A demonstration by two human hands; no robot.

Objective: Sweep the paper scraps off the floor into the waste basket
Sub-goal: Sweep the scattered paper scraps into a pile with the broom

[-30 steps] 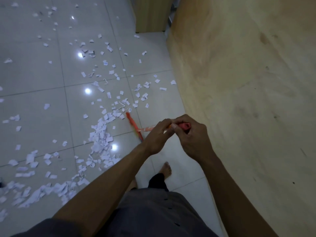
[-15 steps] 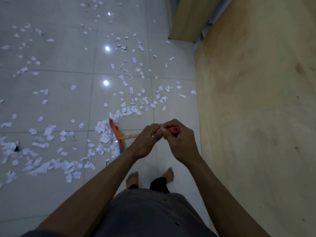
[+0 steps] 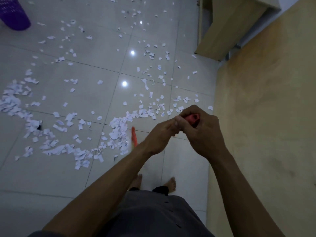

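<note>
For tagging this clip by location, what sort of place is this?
Probably an indoor room, perhaps an office or home: glossy pale grey floor tiles reflecting ceiling lights, a light wooden cabinet, and a purple mesh waste basket.

Purple mesh plastic waste basket [image 3: 14,14], far left corner: only its lower part shows, the top and left edges slice off the rest. Orange-red broom handle [image 3: 192,118]: just its end peeks out of the right hand [image 3: 203,134], and the shaft vanishes inside the curled left hand [image 3: 159,136], whose fingertips are smeared with blur. Orange broom head [image 3: 134,136] is a blurred streak, lower end tucked behind the left wrist. White paper scraps [image 3: 119,132] carry marks too small to read, and the heap at the left edge runs out of view. Small dark thing [image 3: 39,127] among them, cannot tell what. Bare feet [image 3: 171,183], heels hidden by the dark grey garment [image 3: 153,216].
</note>
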